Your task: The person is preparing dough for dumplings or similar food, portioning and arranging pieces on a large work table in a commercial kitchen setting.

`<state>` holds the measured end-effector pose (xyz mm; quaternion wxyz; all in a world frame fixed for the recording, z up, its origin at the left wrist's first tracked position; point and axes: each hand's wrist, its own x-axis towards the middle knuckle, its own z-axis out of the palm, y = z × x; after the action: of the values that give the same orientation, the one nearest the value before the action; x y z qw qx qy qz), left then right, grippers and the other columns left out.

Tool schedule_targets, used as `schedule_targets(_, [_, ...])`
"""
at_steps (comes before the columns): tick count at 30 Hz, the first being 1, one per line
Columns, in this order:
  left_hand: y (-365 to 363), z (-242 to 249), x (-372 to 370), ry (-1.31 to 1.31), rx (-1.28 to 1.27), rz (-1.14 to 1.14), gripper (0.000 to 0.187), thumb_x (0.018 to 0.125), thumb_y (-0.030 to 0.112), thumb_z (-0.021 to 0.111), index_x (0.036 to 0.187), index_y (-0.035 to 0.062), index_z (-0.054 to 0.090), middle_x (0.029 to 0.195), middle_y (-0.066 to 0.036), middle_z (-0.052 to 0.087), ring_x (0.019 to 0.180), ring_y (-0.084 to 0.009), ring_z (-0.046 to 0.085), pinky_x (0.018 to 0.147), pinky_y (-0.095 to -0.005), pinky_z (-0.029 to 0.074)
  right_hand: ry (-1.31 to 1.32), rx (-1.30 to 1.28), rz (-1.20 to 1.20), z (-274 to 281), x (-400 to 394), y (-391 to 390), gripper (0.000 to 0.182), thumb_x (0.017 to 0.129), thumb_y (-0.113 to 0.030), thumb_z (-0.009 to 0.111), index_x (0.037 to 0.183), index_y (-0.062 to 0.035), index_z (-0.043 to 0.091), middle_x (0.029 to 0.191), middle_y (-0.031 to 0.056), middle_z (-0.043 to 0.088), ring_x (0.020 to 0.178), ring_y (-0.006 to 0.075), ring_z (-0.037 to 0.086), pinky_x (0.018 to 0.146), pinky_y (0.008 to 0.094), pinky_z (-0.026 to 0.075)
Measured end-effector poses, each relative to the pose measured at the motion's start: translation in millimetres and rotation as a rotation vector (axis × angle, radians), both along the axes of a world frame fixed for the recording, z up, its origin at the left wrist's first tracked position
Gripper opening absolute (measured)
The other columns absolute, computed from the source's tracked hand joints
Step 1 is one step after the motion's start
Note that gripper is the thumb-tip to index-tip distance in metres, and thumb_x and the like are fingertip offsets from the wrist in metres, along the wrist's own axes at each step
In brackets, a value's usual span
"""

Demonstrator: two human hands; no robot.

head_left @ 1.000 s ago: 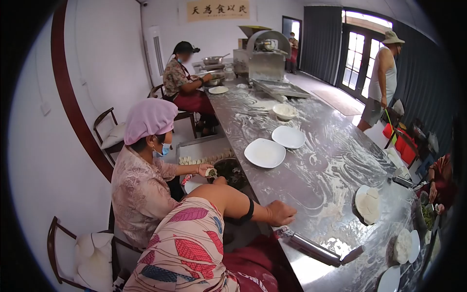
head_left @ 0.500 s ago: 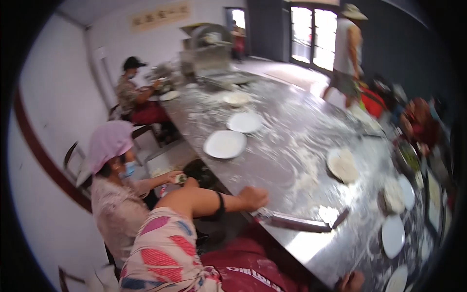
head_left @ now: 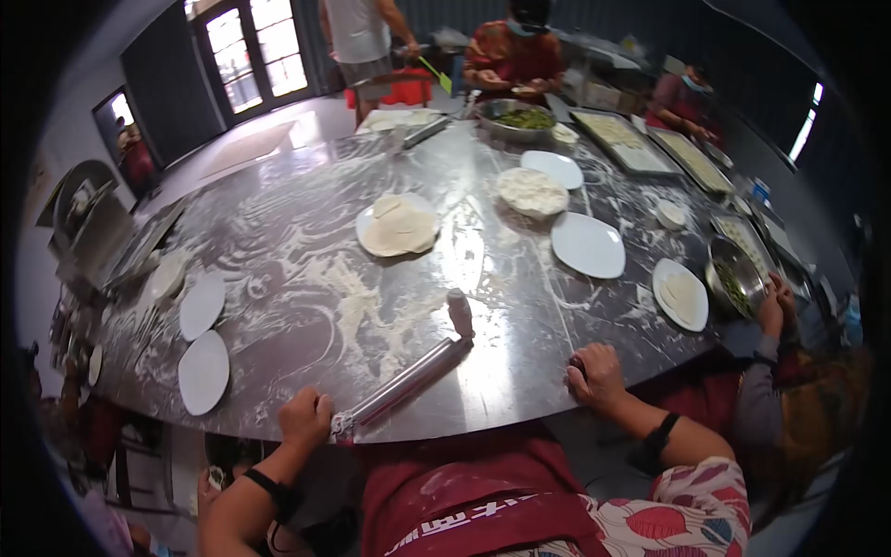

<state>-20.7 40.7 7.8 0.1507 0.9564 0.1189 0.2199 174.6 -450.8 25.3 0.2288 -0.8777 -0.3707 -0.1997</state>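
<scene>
Loosely curled at the table's front edge, my left hand point(head_left: 306, 418) shows nothing in its fingers. Just right of it lies a long silvery bar point(head_left: 404, 382), slanting up to a short brown, handle-like piece point(head_left: 459, 314). My right hand point(head_left: 599, 376) rests curled on the front edge farther right, with a small dark thing at its fingertips that I cannot make out. Beyond the bar, a plate point(head_left: 364, 227) bears flat pale dough rounds point(head_left: 399, 226). A floury round point(head_left: 533, 191) lies near two white plates point(head_left: 588, 245) point(head_left: 551, 169).
The floured metal table point(head_left: 278, 251) carries two white plates point(head_left: 203, 372) at left, a dough plate point(head_left: 680, 295) at right, bowls of green filling point(head_left: 733, 278) and trays point(head_left: 626, 144). A co-worker's hands point(head_left: 778, 302) are at the right bowl. Other people stand or sit around.
The view has swung right, bringing the trays and far-side people into view. My right hand now shows fully at the table edge. My left hand still rests beside the bar's end.
</scene>
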Motion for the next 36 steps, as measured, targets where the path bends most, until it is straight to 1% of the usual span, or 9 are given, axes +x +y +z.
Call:
schedule_targets(6, [4.6,-4.3,-1.7,-0.007,0.005,-0.022,0.018,0.084,0.019,0.062,0.074,0.0065,0.052,0.068,-0.017,0.056,0.061,-0.0392,0.057,0.055,-0.0471,0.043,0.036,-0.061,-0.016,-0.5,0.9,-0.1,0.02,0.08,-0.023,0.066,0.089,-0.0068,0.058,0.083,0.013,0.055,0.079,0.0334,0.053,0.072,0.0439,0.039])
schedule_targets(13, [2.7,0.9,-1.5,-0.048,-0.04,-0.08,0.018,0.084,0.016,0.061,0.073,0.0051,0.053,0.068,-0.017,0.055,0.06,-0.0384,0.056,0.054,-0.0462,0.042,0.042,-0.098,-0.005,3.8,-0.4,2.5,0.02,0.081,-0.022,0.065,0.09,-0.0066,0.057,0.084,0.0127,0.054,0.08,0.0327,0.053,0.072,0.044,0.039])
schedule_targets(16, [0.4,6.5,-1.5,-0.025,-0.062,-0.085,0.018,0.084,0.015,0.061,0.072,0.0044,0.053,0.067,-0.017,0.054,0.059,-0.0385,0.055,0.054,-0.0456,0.041,0.047,-0.102,-0.01,0.4,1.2,2.5,0.02,0.081,-0.022,0.065,0.09,-0.0068,0.056,0.085,0.0128,0.054,0.081,0.0325,0.053,0.073,0.0438,0.038])
schedule_targets(19, [2.4,4.3,-1.1,-0.052,-0.061,-0.109,0.018,0.084,0.015,0.061,0.072,0.0046,0.053,0.065,-0.016,0.052,0.057,-0.0369,0.054,0.053,-0.0445,0.041,0.072,-0.116,-0.015,1.4,1.4,2.0,0.02,0.08,-0.022,0.066,0.089,-0.0072,0.056,0.085,0.0129,0.054,0.081,0.0326,0.053,0.073,0.0435,0.038])
schedule_targets(22, [2.9,4.5,-2.5,0.012,-0.076,-0.078,0.019,0.085,0.015,0.06,0.072,0.0047,0.052,0.062,-0.015,0.052,0.055,-0.0347,0.054,0.052,-0.0435,0.04,0.057,-0.096,-0.021,1.5,0.8,2.2,0.019,0.08,-0.022,0.066,0.089,-0.008,0.055,0.085,0.0127,0.054,0.08,0.0328,0.053,0.073,0.0437,0.039])
schedule_targets(25, [0.9,3.1,-1.0,-0.005,-0.055,-0.058,0.02,0.086,0.016,0.059,0.071,0.0052,0.052,0.061,-0.014,0.052,0.054,-0.0332,0.054,0.052,-0.0427,0.04,0.047,-0.095,-0.013,0.1,1.9,0.2,0.019,0.08,-0.021,0.066,0.089,-0.0085,0.055,0.085,0.0121,0.054,0.08,0.0325,0.053,0.073,0.0436,0.039])
schedule_targets(28, [1.7,0.5,-1.7,0.0,-0.093,-0.055,0.02,0.087,0.017,0.058,0.071,0.0055,0.052,0.062,-0.014,0.053,0.053,-0.0333,0.055,0.052,-0.0427,0.041,0.036,-0.093,-0.026,-0.8,0.8,0.9,0.018,0.08,-0.022,0.066,0.087,-0.0088,0.056,0.083,0.0113,0.055,0.079,0.032,0.054,0.072,0.0432,0.04])
schedule_targets(31, [0.5,-1.2,-1.4,-0.054,-0.073,-0.065,0.021,0.087,0.018,0.059,0.072,0.0058,0.052,0.061,-0.013,0.053,0.053,-0.0336,0.054,0.052,-0.0429,0.041,0.036,-0.104,-0.024,-0.4,2.9,-1.0,0.018,0.079,-0.023,0.066,0.086,-0.0087,0.057,0.082,0.0113,0.055,0.079,0.0319,0.054,0.072,0.0435,0.04])
schedule_targets(36, [4.0,-3.2,-3.0,-0.02,-0.051,-0.052,0.021,0.087,0.019,0.059,0.073,0.0059,0.052,0.062,-0.014,0.053,0.054,-0.0346,0.055,0.052,-0.0436,0.041,0.015,-0.106,-0.022,-4.6,3.6,-2.0,0.018,0.08,-0.024,0.065,0.085,-0.0082,0.057,0.083,0.0115,0.055,0.08,0.0317,0.054,0.072,0.0437,0.039])
